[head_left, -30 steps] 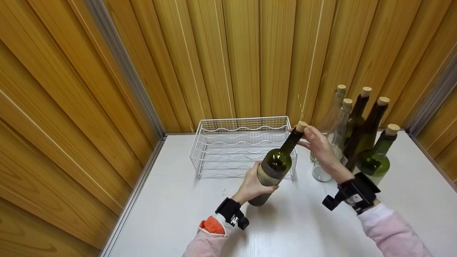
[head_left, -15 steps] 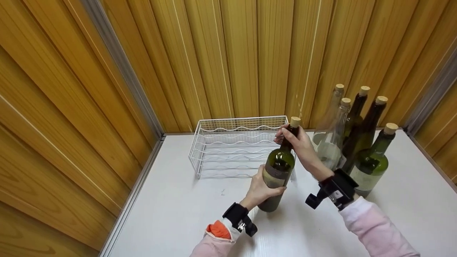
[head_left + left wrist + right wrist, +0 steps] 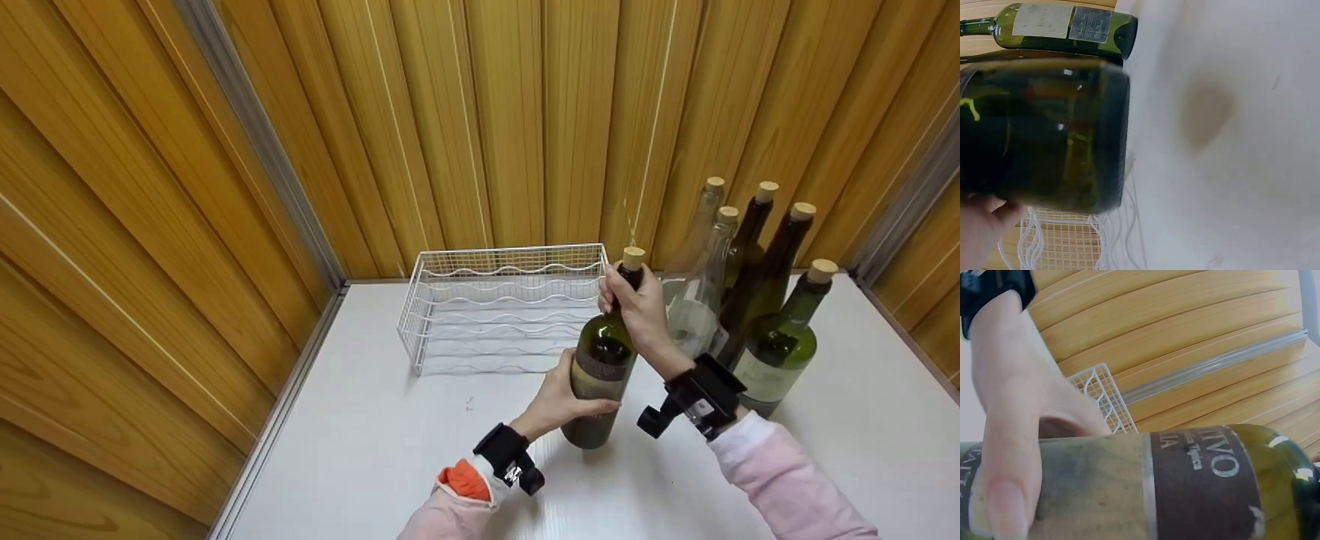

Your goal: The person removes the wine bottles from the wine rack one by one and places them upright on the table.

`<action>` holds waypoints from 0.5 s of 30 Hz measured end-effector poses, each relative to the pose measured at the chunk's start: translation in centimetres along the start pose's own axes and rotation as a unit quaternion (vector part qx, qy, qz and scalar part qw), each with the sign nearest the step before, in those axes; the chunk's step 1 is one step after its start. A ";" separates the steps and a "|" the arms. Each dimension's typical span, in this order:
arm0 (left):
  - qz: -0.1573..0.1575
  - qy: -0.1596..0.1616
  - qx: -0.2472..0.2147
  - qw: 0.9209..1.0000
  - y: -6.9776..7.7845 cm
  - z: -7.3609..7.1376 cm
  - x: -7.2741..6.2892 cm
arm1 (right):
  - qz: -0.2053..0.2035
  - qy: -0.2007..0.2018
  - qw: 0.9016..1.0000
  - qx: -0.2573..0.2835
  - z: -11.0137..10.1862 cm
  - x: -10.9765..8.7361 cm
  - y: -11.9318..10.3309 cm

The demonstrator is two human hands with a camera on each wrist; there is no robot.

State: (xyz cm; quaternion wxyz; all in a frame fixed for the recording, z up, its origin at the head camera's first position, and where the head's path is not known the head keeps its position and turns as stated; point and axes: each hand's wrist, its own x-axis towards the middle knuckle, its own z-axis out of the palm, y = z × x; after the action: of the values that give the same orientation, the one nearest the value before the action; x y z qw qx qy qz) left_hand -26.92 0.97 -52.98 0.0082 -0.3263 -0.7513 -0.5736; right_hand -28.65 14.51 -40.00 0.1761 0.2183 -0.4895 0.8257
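A dark green wine bottle (image 3: 604, 352) with a cork (image 3: 634, 258) in its mouth is tilted in front of the person, its base apart from the white table. My left hand (image 3: 559, 401) grips its body at the label, the thumb across the front. My right hand (image 3: 641, 307) is wrapped round the neck just under the cork. In the left wrist view, the bottle's base (image 3: 1112, 135) hangs over the table. The right wrist view shows the bottle's label (image 3: 1202, 478) close up, with the left hand's thumb lying over it.
A white wire rack (image 3: 510, 300) with wavy rails stands at the back, behind the held bottle. Several corked bottles are grouped at the right, among them a clear bottle (image 3: 694, 319) and a green bottle (image 3: 780, 349). Wood-patterned panels (image 3: 502, 120) border the white table (image 3: 360, 450).
The bottle has shifted right and stands more upright. My right hand has moved from beside the cork down to the neck and closed round it; my left hand keeps its grip.
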 end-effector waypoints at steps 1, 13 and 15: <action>-0.011 -0.014 -0.002 1.000 0.1 -0.1 0.1 | -0.002 -0.003 1.000 -0.001 -0.1 0.0 -0.1; -0.028 -0.066 -0.011 0.997 -0.7 -1.2 -0.1 | -0.043 0.001 0.996 -0.077 -2.5 -0.3 -1.5; -0.032 -0.064 -0.008 0.997 -0.9 -1.6 -0.3 | -0.054 0.001 0.994 -0.094 -3.1 -0.3 -1.8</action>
State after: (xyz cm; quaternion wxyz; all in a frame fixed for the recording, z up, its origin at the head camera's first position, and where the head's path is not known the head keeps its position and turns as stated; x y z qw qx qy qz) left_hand -27.66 -0.64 -53.31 -0.0613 -0.3382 -0.7556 -0.5577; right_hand -28.06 18.12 -40.15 0.2407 0.2256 -0.5523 0.7656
